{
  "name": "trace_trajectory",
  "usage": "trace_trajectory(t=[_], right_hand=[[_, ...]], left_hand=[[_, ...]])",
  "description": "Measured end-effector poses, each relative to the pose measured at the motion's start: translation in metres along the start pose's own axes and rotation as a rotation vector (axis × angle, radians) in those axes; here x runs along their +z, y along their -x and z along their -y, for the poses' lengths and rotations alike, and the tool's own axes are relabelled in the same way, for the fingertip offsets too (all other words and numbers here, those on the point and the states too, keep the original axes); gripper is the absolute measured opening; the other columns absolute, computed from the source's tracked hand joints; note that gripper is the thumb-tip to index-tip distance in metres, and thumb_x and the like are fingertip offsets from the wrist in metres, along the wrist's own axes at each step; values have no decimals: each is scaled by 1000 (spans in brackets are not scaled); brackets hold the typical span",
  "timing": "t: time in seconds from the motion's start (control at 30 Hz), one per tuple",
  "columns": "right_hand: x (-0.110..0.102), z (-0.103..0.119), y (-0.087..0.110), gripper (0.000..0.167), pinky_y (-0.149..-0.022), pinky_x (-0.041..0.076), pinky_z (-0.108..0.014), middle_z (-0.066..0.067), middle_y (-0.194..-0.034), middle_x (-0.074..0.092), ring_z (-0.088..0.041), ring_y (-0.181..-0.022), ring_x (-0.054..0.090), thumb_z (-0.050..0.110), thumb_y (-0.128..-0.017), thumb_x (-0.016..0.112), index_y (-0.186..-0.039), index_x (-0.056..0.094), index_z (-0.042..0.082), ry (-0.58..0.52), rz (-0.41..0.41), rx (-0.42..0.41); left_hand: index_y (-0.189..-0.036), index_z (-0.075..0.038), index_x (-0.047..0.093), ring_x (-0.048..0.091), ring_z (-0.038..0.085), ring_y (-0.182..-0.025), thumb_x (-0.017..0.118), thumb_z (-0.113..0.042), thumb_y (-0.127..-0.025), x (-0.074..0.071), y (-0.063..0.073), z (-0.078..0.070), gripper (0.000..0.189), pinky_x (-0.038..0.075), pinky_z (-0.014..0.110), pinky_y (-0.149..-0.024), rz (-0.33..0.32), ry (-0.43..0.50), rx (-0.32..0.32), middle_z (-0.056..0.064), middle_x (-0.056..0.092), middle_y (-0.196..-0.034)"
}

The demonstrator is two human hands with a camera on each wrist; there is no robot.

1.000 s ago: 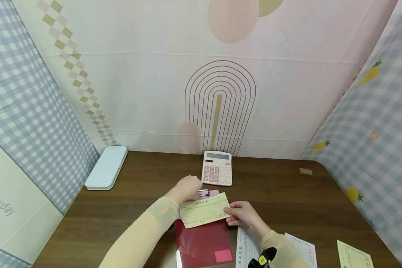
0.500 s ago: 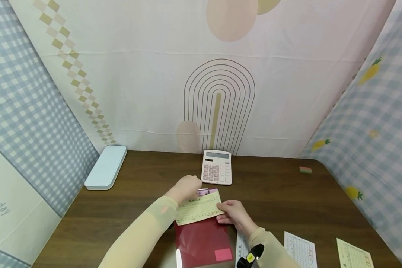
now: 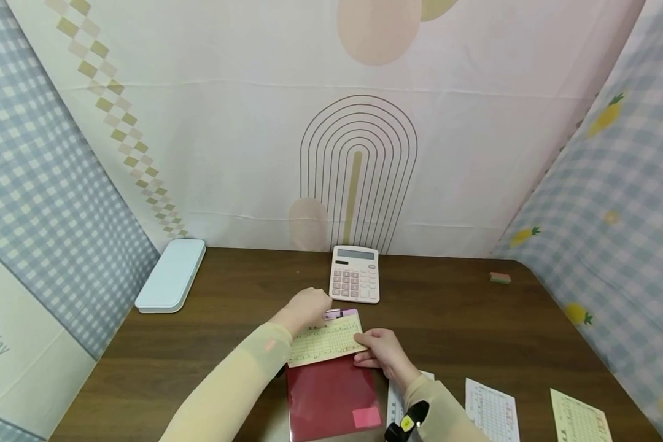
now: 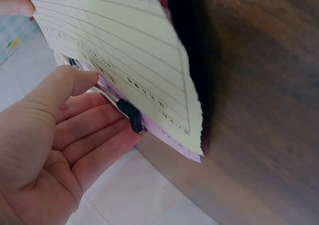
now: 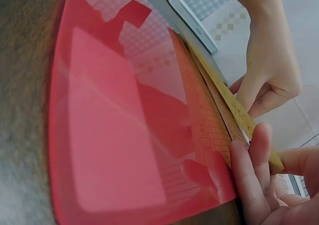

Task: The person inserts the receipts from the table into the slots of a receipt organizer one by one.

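A yellow printed form (image 3: 325, 341) lies at a slant over the upper part of a red translucent folder (image 3: 331, 393). My right hand (image 3: 383, 356) pinches the form's right edge between thumb and fingers. At the folder's top, my left hand (image 3: 308, 308) grips a metal clip with black ends (image 4: 130, 115), thumb in front and fingers behind. Purple paper (image 4: 172, 138) shows under the form's torn edge in the left wrist view. From the right wrist view, the folder's red cover (image 5: 114, 135) stands raised, with the form (image 5: 234, 108) beyond it.
A calculator (image 3: 355, 274) stands just behind the folder. A pale blue case (image 3: 171, 276) lies at the back left, a small eraser (image 3: 500, 278) at the back right. White printed sheets (image 3: 493, 410) and another yellow form (image 3: 580, 417) lie at the front right.
My right hand has moved the yellow form left and slightly down, covering more of the purple paper. My left hand stays at the clip.
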State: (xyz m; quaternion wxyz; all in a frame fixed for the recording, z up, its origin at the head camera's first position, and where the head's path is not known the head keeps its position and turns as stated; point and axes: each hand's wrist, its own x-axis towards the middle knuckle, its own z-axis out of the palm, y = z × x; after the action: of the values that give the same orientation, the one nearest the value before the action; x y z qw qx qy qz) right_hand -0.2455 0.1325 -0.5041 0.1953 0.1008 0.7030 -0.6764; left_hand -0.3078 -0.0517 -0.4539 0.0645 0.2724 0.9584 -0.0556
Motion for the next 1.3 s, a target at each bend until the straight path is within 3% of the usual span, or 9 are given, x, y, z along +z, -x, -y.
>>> trace_trajectory(t=[0.4,0.7,1.3], right_hand=[[5,0,-1,17,-53,55,-28,-4,-59,58,-8,-46,58,11,-91,59,-91,56,-5,-9,-22,-31],[5,1,0,18,-51,55,-33,-5,-58,56,-9,-43,56,13,-93,58,-92,55,-5,-15,-71,-59],[7,8,-6,18,-45,52,-28,-3,-55,54,-5,-40,49,12,-92,58,-92,57,-6,86,-90,-68]], left_hand=[[-74,-14,63,50,11,-60,74,-22,-81,-2,1,5,16,48,28,-61,3,22,10,-3,58,-67],[-71,-13,61,47,11,-58,72,-19,-81,-2,-1,7,16,46,28,-59,-31,6,41,-3,56,-65],[-68,-14,58,47,12,-58,73,-17,-78,-1,1,6,19,45,28,-59,-27,3,45,-4,54,-63]])
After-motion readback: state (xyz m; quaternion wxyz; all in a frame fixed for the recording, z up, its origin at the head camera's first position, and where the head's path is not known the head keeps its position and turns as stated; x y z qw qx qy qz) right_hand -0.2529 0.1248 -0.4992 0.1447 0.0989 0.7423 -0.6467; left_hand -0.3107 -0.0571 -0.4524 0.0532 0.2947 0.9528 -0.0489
